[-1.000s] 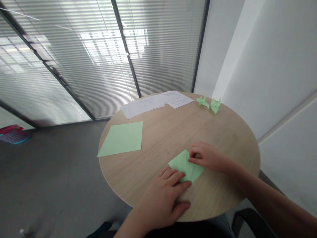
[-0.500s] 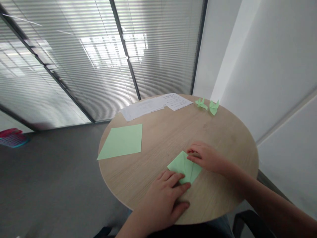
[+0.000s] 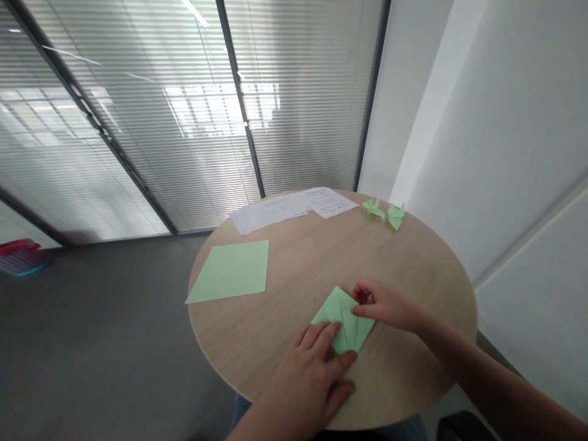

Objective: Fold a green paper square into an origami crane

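Observation:
A partly folded square of light green paper (image 3: 340,315) lies near the front of a round wooden table (image 3: 413,269). My left hand (image 3: 310,380) lies flat, fingers stretched out, with the fingertips pressing the paper's near corner. My right hand (image 3: 383,304) is curled at the paper's right edge, thumb and fingers pinched on a flap there.
A flat green sheet (image 3: 232,278) lies at the table's left. White printed papers (image 3: 291,205) sit at the far edge, with two small folded green paper figures (image 3: 384,211) at the far right. Glass partitions with blinds stand behind; a pink basket (image 3: 18,257) is on the floor at left.
The view has tilted up slightly. Both hands stay on the folded paper; my right hand has shifted a little along its right edge.

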`<state>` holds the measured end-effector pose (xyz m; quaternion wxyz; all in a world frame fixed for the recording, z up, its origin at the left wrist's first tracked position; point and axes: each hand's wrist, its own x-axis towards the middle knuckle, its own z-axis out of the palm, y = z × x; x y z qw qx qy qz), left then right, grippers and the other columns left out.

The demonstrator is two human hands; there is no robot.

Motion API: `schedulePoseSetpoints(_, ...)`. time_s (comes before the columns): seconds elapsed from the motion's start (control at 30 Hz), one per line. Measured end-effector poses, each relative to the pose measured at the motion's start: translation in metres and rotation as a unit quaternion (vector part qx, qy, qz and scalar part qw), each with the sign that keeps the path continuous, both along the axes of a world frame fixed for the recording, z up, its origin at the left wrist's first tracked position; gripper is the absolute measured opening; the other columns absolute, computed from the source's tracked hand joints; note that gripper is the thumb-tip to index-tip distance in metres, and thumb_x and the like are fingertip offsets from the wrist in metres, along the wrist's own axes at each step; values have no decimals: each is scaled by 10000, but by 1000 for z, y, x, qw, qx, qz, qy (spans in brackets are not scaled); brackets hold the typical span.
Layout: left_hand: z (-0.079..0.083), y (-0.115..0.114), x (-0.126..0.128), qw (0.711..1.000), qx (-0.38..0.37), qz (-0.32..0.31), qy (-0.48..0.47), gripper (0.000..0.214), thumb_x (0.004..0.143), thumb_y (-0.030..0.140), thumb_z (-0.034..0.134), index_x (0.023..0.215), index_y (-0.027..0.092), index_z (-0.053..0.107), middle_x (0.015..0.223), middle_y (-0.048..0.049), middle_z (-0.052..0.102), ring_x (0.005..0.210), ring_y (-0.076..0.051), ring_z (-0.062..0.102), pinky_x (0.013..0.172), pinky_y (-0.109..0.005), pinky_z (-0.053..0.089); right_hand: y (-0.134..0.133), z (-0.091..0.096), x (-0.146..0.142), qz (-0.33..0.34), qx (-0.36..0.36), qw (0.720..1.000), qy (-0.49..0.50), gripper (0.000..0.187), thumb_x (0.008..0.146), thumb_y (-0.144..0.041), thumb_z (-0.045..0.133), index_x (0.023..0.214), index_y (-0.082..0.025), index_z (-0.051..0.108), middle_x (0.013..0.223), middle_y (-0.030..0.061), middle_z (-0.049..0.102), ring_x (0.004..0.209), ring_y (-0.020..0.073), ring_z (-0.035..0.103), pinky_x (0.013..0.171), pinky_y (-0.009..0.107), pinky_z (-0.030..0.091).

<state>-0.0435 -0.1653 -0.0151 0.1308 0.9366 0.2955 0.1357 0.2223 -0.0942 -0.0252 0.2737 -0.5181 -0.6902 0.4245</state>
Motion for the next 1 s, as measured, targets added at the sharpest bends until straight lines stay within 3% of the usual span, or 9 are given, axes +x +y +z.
schedulePoseSetpoints(0.1, 6, 14, -8, 996, -17, 46, -79, 535, 968, 335, 623, 1486, 392, 500, 1606, -94, 401, 1460, -343, 399, 1168, -589, 369, 1, 7, -4, 9, -47, 995, 82, 323, 769, -451, 772, 799, -187, 588, 708, -21, 569, 652, 134, 524, 598, 264, 405)
schedulePoseSetpoints(0.2, 27, 53, -11, 955, -49, 171, -239, 682, 954, 273, 590, 1588, 299, 341, 1621, -126, 385, 1447, -300, 427, 1167, -530, 382, 7, 21, -10, -3, -83, 985, 152, 405, 744, -518, 795, 790, -184, 572, 684, -28, 559, 614, 119, 513, 571, 254, 399)
schedulePoseSetpoints(0.27, 43, 88, -7, 937, -115, 179, -276, 722, 882, 296, 672, 1553, 232, 415, 1477, -146, 559, 1313, -300, 557, 1102, -500, 443, 16, 31, -15, -21, -85, 980, 180, 440, 721, -546, 810, 799, -191, 563, 677, -31, 569, 595, 119, 525, 545, 251, 418)
schedulePoseSetpoints(0.33, 55, 120, 1, 920, -247, 132, -272, 609, 849, 320, 701, 1429, 181, 577, 1196, -135, 725, 1048, -276, 686, 915, -424, 538, 27, 41, -19, -44, -63, 978, 192, 454, 708, -553, 818, 817, -202, 551, 664, -35, 581, 575, 123, 538, 513, 247, 436)
schedulePoseSetpoints(0.43, 57, 149, 15, 874, -346, 120, -321, 406, 837, 316, 677, 1193, 129, 728, 901, -90, 760, 765, -208, 681, 706, -316, 508, 40, 49, -25, -71, -33, 976, 201, 473, 716, -527, 813, 977, -219, 566, 676, -30, 636, 561, 140, 569, 468, 243, 455)
schedulePoseSetpoints(0.57, 41, 152, 21, 838, -357, 162, -379, 340, 777, 307, 729, 1076, 147, 757, 778, -39, 734, 648, -155, 626, 612, -255, 440, 42, 43, -33, -72, -19, 977, 199, 471, 749, -508, 775, 1059, -199, 601, 694, -14, 653, 547, 140, 579, 425, 233, 461)
schedulePoseSetpoints(0.73, 25, 143, 18, 834, -350, 187, -384, 358, 768, 367, 753, 1060, 160, 751, 746, -32, 722, 604, -145, 601, 553, -237, 401, 31, 30, -40, -71, -8, 978, 195, 371, 789, -489, 727, 985, -195, 612, 692, -18, 638, 519, 131, 565, 384, 230, 457)
schedulePoseSetpoints(0.9, 24, 139, 24, 848, -356, 179, -350, 347, 763, 363, 764, 1034, 147, 748, 710, -34, 713, 565, -140, 589, 516, -227, 382, 30, 26, -40, -99, 7, 971, 217, 323, 778, -450, 738, 951, -206, 617, 700, -18, 651, 532, 133, 588, 426, 236, 468)
schedulePoseSetpoints(1.0, 25, 136, 27, 844, -365, 171, -355, 338, 756, 349, 768, 1025, 145, 754, 771, -58, 744, 598, -148, 618, 534, -230, 403, 30, 26, -39, -82, 11, 969, 231, 318, 781, -442, 755, 946, -203, 625, 710, -9, 673, 551, 130, 606, 460, 231, 474)
